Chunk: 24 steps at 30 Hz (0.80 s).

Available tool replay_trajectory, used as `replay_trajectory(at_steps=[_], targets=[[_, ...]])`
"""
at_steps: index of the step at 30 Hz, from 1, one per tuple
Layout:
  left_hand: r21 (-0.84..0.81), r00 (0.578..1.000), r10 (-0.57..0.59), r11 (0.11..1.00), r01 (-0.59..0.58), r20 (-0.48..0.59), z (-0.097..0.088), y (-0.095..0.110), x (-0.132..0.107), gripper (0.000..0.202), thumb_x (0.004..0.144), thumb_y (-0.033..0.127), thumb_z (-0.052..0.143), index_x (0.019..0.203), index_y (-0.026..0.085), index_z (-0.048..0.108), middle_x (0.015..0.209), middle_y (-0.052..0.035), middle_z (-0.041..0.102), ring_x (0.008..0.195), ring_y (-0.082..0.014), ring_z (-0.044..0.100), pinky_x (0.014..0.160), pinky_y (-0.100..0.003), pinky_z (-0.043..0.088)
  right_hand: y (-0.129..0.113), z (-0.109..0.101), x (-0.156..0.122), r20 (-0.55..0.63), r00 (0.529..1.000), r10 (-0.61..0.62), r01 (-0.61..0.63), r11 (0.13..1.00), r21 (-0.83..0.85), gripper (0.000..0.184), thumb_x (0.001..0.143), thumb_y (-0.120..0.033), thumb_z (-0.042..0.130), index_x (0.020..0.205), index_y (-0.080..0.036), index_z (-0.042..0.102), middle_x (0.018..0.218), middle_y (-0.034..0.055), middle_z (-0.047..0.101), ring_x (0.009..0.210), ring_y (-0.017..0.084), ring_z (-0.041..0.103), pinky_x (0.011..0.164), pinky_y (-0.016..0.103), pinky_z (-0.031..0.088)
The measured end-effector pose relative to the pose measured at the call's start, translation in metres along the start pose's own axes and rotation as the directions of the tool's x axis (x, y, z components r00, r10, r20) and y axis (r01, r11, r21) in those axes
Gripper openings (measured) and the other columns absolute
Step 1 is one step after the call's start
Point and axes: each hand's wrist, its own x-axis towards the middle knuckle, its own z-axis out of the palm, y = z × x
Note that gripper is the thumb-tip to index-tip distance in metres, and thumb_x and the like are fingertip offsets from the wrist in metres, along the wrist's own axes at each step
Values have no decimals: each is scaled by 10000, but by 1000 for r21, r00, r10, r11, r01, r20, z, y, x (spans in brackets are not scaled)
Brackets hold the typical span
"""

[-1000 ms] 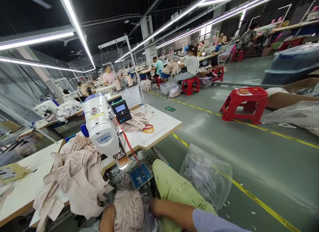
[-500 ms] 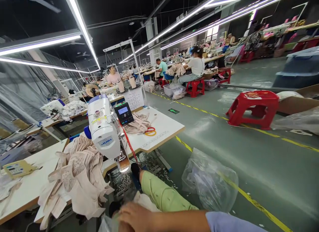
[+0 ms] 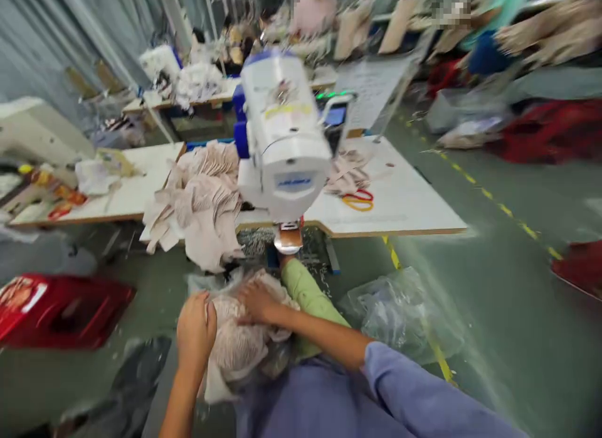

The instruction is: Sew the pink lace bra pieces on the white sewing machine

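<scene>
A bundle of beige fabric pieces [image 3: 237, 341] rests low in front of me, in and around a clear plastic bag [image 3: 200, 281]. My left hand [image 3: 194, 331] is at the bundle's left side, fingers curled and thumb up, closed at the edge of the bag. Pressed onto the top of the bundle is my right hand [image 3: 258, 302]; its fingertips are blurred among the fabric. Beyond both hands stands a white sewing machine [image 3: 289, 137] on a table. A pile of beige pieces [image 3: 202, 202] hangs over the table edge to its left.
Scissors with red and yellow handles [image 3: 358, 200] lie beside beige strips [image 3: 348, 171] on the white table [image 3: 414, 209]. A clear plastic bag [image 3: 395, 306] lies on the floor at right. Red stools [image 3: 61, 309] stand at left and right. Other people sit at machines behind.
My view has swung left and down. My left hand has come into view beside the fabric bundle, and my right hand now shows on top of it.
</scene>
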Motion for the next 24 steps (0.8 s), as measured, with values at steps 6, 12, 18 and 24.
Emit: replay_trajectory(at_steps=[6,12,18,24], targets=[[-153,977,-201,970,188,-76,24,8,-136,515,887,477,579,1245,111,531,1342,-215,501,1253,-354,482,1026,-491,412,-18,25,22,148,987,54,-49,998,-35,702,796,-680,641,1151,-75,640,1200,234,609,1197,392,474,1081,596,287],[-275,824,-565,800,532,-48,69,15,-161,573,908,545,529,1245,82,501,1132,-181,599,1089,-323,567,912,-450,469,-23,15,34,191,981,20,-15,999,-29,672,812,-666,625,1170,-97,633,1198,211,608,1181,362,496,1066,532,325],[-287,885,-465,845,451,21,53,-1,-129,248,934,387,498,945,165,608,865,-84,628,850,-255,573,774,-383,444,-7,-5,25,186,982,-35,22,997,70,695,854,-574,645,1354,-108,518,1339,189,554,1258,313,480,1073,442,360],[-391,968,-250,891,230,0,12,11,-138,170,867,269,489,741,214,589,898,-89,675,868,-232,611,784,-354,469,-5,-47,-30,94,963,-253,211,923,321,868,782,-644,692,1444,-153,422,1447,154,485,1342,281,425,1128,398,329]])
